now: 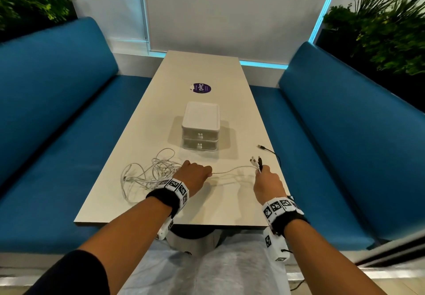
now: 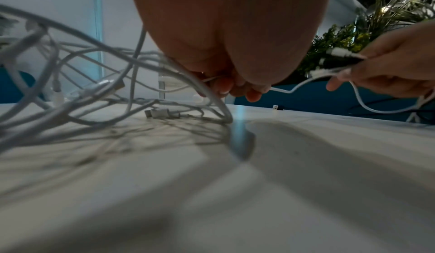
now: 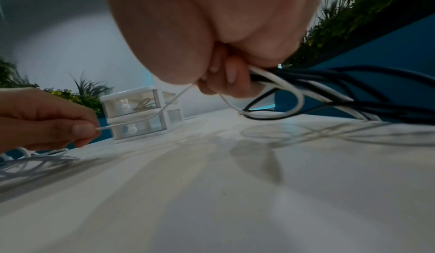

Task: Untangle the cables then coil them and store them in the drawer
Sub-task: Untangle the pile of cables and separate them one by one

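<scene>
The left hand (image 1: 194,175) pinches a thin white cable (image 1: 232,170) stretched across the surface (image 1: 207,209) to the right hand (image 1: 268,181), which grips a bundle of plug ends, white and black (image 1: 256,161). The white tangle (image 1: 147,172) lies just left of the left hand, in front of the closed two-tier drawer box (image 1: 200,131). These leads look light, limp and slick, so I judge they are best held near the stiff plugs and drawn out gently, since a hard pull could tighten knots
</scene>
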